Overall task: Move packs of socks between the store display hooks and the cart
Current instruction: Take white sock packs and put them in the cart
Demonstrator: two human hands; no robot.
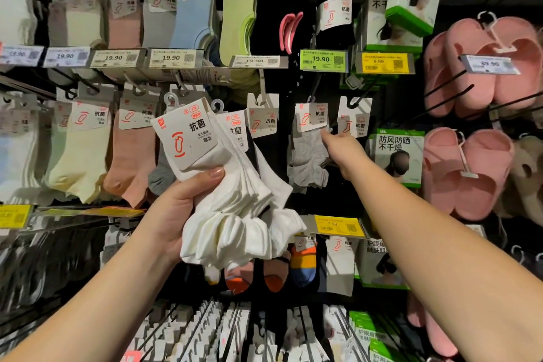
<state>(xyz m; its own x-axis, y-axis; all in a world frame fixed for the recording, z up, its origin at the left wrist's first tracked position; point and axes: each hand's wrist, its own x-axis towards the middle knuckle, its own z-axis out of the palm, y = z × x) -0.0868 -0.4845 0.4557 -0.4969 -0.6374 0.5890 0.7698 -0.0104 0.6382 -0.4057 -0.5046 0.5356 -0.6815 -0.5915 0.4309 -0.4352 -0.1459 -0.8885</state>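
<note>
Gripping a bundle of white sock packs (232, 185) off the hooks, the left hand (179, 209) held them in front of the display's middle row, thumb pressed across the front below the cardboard label (188, 138). The right hand (340, 153) reached farther right to a grey sock pack (310, 153) hanging on its display hook (316, 87), fingers closed on the pack's right edge just below its label. Pink slippers (470, 161) hung at far right; yellow price tag (338, 225) sat below the grey pack.
</note>
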